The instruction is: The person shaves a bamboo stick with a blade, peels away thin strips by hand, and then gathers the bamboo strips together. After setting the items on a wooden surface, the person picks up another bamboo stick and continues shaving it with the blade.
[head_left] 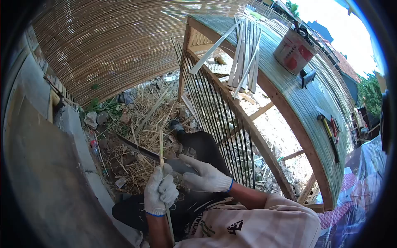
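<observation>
My left hand (pixel 160 189), in a white knit glove with a blue cuff, is closed round a thin pale bamboo strip (pixel 161 144). The strip stands nearly upright, running above the fist and down past the wrist. A long dark machete blade (pixel 138 149) crosses behind the strip, its tip pointing to the upper left. My right hand (pixel 204 175), gloved the same way, lies at the blade's broad end, with the index finger stretched along it and the thumb below. The machete's handle is hidden. My dark-trousered legs are bent beneath both hands.
A curved bamboo-topped wooden frame (pixel 285 99) stands at the right. On it are a paint bucket (pixel 294 50), bamboo slats (pixel 246 56) and a hammer (pixel 330 136). Straw and shavings (pixel 155 107) litter the ground. A woven bamboo screen (pixel 124 45) rises behind; a board (pixel 41 165) stands left.
</observation>
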`<state>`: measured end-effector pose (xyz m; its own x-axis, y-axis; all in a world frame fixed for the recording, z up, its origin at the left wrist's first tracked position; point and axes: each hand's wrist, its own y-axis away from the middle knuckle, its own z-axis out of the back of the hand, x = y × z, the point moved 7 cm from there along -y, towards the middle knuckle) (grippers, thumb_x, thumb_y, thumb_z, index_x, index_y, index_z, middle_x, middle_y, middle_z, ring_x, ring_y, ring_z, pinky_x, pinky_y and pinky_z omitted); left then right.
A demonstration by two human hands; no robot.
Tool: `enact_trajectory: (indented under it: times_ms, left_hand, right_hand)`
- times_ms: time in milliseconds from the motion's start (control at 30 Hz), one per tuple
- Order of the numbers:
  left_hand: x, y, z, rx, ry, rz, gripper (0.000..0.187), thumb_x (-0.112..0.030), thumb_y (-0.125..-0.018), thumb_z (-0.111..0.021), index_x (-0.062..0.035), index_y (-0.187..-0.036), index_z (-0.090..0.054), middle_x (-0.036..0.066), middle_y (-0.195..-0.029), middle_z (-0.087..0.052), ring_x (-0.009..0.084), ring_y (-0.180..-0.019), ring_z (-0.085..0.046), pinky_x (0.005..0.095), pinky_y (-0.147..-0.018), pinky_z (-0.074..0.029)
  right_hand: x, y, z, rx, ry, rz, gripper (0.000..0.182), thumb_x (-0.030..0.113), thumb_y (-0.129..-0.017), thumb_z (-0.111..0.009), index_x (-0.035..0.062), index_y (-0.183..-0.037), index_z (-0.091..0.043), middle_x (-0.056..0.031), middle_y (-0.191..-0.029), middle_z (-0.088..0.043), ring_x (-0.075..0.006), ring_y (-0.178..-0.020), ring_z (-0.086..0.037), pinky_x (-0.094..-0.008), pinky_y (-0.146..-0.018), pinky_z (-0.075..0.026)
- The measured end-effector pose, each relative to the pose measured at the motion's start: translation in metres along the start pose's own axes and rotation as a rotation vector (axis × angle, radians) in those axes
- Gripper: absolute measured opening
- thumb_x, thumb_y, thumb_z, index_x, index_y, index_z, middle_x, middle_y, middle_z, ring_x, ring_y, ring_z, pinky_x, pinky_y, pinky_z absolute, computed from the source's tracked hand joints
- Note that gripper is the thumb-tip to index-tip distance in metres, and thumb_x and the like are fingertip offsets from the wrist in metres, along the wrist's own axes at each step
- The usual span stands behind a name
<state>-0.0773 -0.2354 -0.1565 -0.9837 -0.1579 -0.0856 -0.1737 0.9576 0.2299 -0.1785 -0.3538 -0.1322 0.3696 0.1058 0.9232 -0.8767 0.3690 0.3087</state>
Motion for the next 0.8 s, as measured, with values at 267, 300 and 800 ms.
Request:
enact_trajectory:
  times_ms: [267, 300, 800]
  left_hand:
    - [0.006, -0.031, -0.148, 0.39, -0.329, 0.171, 0.033, -0.031, -0.11, -0.056, 0.0018, -0.111, -0.058, 0.003, -0.057, -0.046, 0.0092, -0.038, -0.038, 0.0274, -0.035, -0.033]
    - [0.014, -0.039, -0.167, 0.442, -0.432, 0.191, 0.033, -0.03, -0.11, -0.057, 0.0022, -0.111, -0.058, 0.003, -0.057, -0.047, 0.009, -0.039, -0.039, 0.0263, -0.035, -0.034]
    - [0.182, -0.1, -0.259, 0.556, -0.692, 0.754, 0.034, -0.026, -0.11, -0.052, 0.0011, -0.13, -0.056, 0.0, -0.082, -0.053, 0.0064, -0.057, -0.045, 0.0228, -0.048, -0.037]
  right_hand:
    - [0.075, 0.047, 0.078, -0.368, 0.086, 0.18, 0.059, 0.03, -0.095, -0.074, 0.0029, -0.143, -0.056, -0.0128, -0.113, -0.066, -0.0209, -0.105, -0.063, -0.0372, -0.096, -0.049]
    - [0.087, 0.062, 0.092, -0.444, 0.06, 0.242, 0.058, 0.029, -0.094, -0.074, 0.0031, -0.143, -0.057, -0.0131, -0.114, -0.067, -0.0211, -0.105, -0.064, -0.0365, -0.095, -0.049]
    - [0.091, 0.264, 0.181, -1.655, 0.089, 0.347, 0.063, 0.026, -0.095, -0.069, -0.0015, -0.148, -0.048, -0.0049, -0.094, -0.066, -0.0114, -0.083, -0.064, -0.0279, -0.074, -0.053]
